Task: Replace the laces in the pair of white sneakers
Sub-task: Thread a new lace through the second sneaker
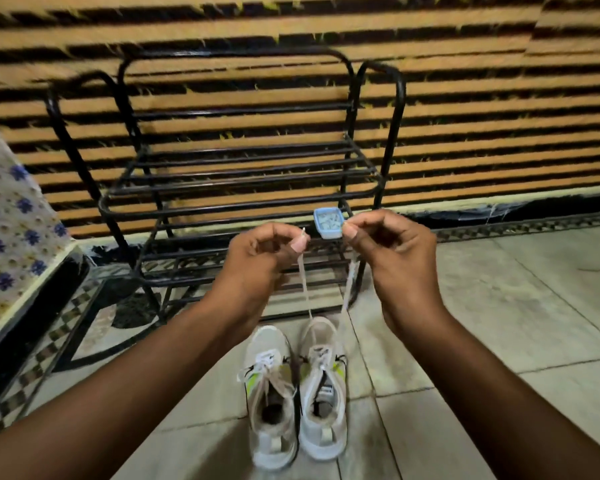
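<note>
Two white sneakers stand side by side on the tiled floor, toes pointing away from me. The left sneaker has a white lace threaded and lying loose over its tongue. From the toe end of the right sneaker a white lace rises in two strands. My left hand pinches the tip of the left strand between thumb and fingers. My right hand pinches the tip of the right strand. Both hands are raised level, well above the shoes.
A black metal shoe rack stands just beyond the sneakers against a striped orange and black wall. A small blue container sits on its lower shelf, between my hands. A floral cloth covers furniture at the left.
</note>
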`<action>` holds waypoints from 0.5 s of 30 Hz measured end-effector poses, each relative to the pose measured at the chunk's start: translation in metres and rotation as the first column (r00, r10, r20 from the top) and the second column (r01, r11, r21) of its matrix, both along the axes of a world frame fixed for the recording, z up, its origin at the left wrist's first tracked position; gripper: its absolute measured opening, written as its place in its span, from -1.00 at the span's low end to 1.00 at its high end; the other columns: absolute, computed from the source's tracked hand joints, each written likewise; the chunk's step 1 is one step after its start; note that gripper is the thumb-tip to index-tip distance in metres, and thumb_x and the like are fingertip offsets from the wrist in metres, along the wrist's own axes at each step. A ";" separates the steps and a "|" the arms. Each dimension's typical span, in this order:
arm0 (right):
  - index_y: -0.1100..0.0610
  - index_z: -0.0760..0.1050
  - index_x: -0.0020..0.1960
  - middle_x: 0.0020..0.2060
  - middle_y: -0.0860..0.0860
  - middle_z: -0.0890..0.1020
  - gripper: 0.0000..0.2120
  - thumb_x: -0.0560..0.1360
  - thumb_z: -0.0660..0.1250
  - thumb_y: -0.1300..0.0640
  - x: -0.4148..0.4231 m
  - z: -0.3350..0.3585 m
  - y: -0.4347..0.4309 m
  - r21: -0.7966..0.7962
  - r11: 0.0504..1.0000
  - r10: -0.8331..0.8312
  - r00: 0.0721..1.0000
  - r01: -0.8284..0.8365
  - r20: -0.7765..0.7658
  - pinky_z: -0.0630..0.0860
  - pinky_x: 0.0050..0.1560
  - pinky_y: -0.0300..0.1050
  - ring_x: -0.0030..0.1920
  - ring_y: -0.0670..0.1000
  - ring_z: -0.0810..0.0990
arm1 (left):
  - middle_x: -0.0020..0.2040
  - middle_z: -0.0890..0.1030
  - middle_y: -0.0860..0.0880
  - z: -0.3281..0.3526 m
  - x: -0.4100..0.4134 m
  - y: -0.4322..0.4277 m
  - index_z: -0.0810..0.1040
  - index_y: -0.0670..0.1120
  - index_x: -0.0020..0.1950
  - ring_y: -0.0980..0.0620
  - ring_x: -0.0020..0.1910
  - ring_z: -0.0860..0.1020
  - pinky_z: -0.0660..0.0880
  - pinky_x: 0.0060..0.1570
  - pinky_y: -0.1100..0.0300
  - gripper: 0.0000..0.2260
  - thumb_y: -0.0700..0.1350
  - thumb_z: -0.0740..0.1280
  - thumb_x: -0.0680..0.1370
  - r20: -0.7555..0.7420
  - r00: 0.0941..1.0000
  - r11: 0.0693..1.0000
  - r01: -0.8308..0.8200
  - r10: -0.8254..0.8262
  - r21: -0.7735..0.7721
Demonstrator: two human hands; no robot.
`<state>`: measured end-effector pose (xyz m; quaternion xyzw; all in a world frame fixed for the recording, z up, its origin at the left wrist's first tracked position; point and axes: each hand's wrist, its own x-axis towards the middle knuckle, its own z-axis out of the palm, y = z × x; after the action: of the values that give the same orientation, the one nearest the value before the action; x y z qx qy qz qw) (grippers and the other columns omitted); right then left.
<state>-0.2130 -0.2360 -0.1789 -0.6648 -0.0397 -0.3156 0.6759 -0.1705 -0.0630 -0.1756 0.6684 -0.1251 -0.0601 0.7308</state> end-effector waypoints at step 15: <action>0.28 0.62 -0.04 -0.27 0.20 0.71 -0.88 0.44 0.47 0.41 -0.011 0.010 0.027 0.264 0.964 0.037 0.998 -0.020 -0.060 0.67 -0.22 -0.13 -0.24 0.17 0.74 | -0.18 0.66 0.04 0.022 -0.013 -0.002 0.67 0.00 -0.14 -0.01 -0.05 0.53 0.36 -0.11 0.05 -0.85 -0.23 0.44 0.58 -0.138 0.990 1.000 -0.013 0.010 -0.019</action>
<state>-0.2236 -0.2088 -0.1688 -0.5784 0.0147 -0.2869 0.7635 -0.1835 -0.0651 -0.1540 0.6559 -0.0713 -0.1007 0.7447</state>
